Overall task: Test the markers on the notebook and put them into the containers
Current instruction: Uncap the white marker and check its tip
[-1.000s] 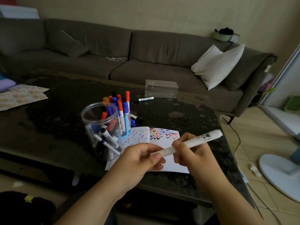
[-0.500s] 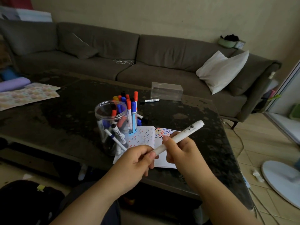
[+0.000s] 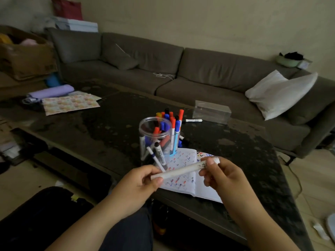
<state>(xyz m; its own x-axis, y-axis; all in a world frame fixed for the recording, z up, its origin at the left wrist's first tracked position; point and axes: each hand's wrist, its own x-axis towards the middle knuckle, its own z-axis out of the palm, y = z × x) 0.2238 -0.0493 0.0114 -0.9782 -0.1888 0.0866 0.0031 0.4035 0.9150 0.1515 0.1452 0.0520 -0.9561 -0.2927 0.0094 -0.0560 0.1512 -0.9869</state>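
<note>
From the head view I see both hands over the near edge of the surface (image 3: 112, 124), sharing one white marker (image 3: 183, 170). My left hand (image 3: 137, 185) pinches its lower end and my right hand (image 3: 223, 176) pinches the upper end, so each grip is clenched on that marker; whether a cap is coming off or going on I cannot tell.

Below it the notebook (image 3: 183, 180) lies open at the near edge, its pages already crowded with small red, blue and dark zigzags, so I judge that many markers have been tested. The clear round jar (image 3: 154, 140) just behind the notebook holds a loose heap of them, and the blue holder (image 3: 175, 142) touching it stands packed with upright ones. One black-capped marker (image 3: 193, 120) lies alone farther back, beside a clear rectangular box (image 3: 212, 111). I judge that this one, and the marker in hand, remain.

The surface is dark, glossy and mottled; the jar is smooth see-through plastic, the markers slim matte cylinders, and the paper flat and thin.
</note>
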